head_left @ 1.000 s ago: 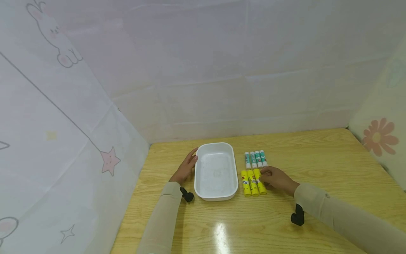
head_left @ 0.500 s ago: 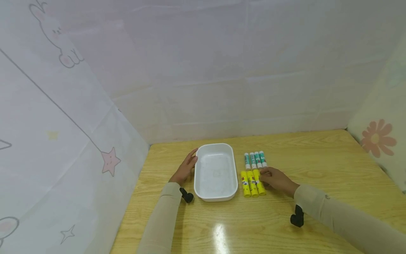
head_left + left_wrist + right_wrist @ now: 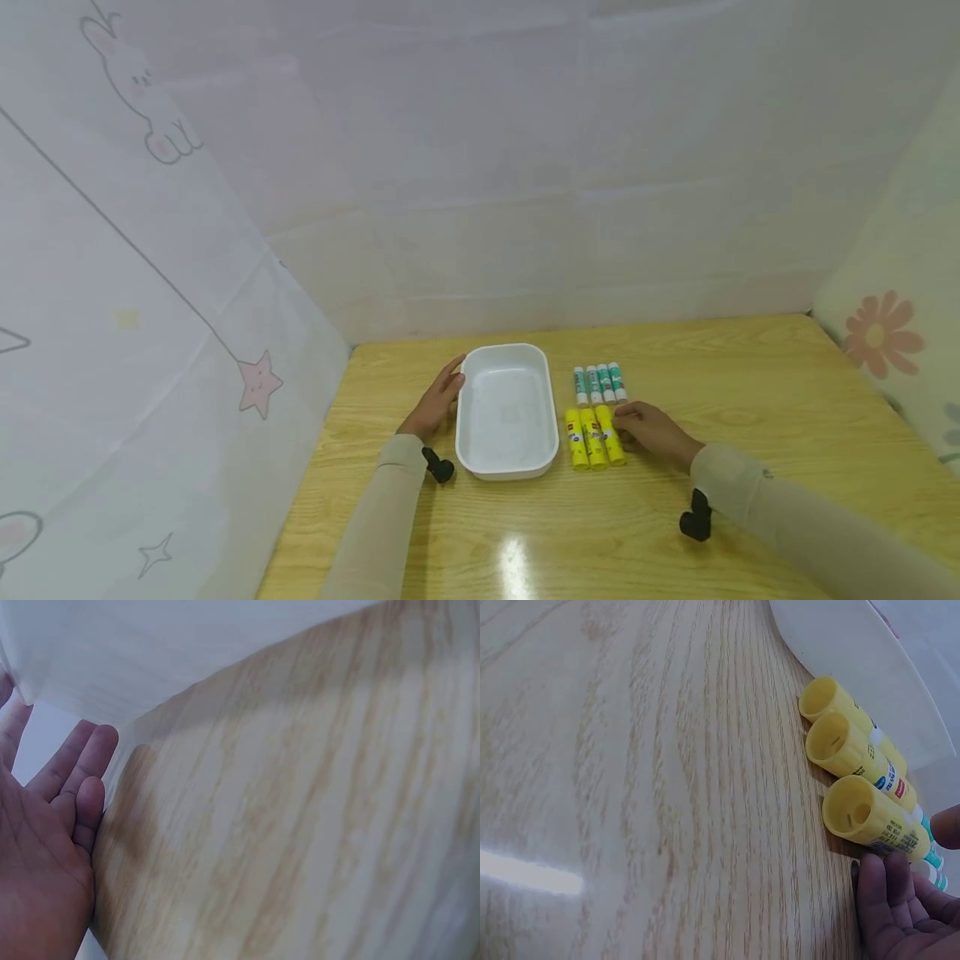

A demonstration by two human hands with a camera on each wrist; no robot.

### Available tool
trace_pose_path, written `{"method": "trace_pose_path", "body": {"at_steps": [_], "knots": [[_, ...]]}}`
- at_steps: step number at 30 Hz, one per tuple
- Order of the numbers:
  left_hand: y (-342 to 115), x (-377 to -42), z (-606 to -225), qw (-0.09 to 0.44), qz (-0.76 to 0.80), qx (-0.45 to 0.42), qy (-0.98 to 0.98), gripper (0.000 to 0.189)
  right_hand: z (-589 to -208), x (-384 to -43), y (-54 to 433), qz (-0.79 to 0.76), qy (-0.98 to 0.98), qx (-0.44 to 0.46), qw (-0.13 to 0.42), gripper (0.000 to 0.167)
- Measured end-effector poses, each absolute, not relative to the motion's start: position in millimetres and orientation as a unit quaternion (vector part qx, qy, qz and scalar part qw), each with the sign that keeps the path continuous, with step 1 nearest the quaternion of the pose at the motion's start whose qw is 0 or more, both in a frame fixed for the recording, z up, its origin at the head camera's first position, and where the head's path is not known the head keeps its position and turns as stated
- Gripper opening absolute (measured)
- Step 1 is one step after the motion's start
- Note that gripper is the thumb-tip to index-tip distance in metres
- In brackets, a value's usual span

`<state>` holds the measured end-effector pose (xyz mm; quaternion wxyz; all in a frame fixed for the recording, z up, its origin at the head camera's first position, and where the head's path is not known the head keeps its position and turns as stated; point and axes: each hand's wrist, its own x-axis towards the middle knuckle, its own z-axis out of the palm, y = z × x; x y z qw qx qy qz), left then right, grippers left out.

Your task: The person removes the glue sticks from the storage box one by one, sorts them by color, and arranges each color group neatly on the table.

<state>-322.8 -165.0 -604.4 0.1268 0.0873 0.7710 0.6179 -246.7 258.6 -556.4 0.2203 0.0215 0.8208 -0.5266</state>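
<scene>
A white rectangular tray (image 3: 507,417) sits at the middle of the table. My left hand (image 3: 437,404) rests against its left side with fingers extended; in the left wrist view the left hand (image 3: 45,840) shows its palm beside the tray wall (image 3: 187,652). To the tray's right lie three yellow glue sticks (image 3: 592,438) side by side. Fingertips of my right hand (image 3: 651,429) touch the rightmost yellow glue stick (image 3: 877,814), with the fingers loosely bent along its side. Behind these, several green-and-white glue sticks (image 3: 600,383) lie in a row.
The wooden table (image 3: 720,375) meets a pale hanging cloth (image 3: 480,208) at the back, with more printed cloth on both sides. Black camera mounts (image 3: 696,515) sit on both wrists. Light glares off the front of the table (image 3: 514,567).
The head view has tilted slightly, so everything sits a little lower. The right fingertips cover slightly less of the rightmost yellow glue stick. The left hand stays at the tray.
</scene>
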Motion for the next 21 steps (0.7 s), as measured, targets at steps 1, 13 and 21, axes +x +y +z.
{"method": "trace_pose_path", "body": {"at_steps": [1,13,21], "knots": [[-165,-324,-605,0.127,0.617,0.088,0.772,0.058,-556,-248,258,-0.524,0.823,0.022,0.22,0.05],[-165,-337,-609,0.119,0.616,0.093,0.773,0.056,-564,-268,263,-0.531,0.813,0.042,0.236,0.053],[-176,-341,-606,0.128,0.61,0.08,0.778,0.057,-538,-286,271,-0.494,0.84,-0.008,0.223,0.06]]}}
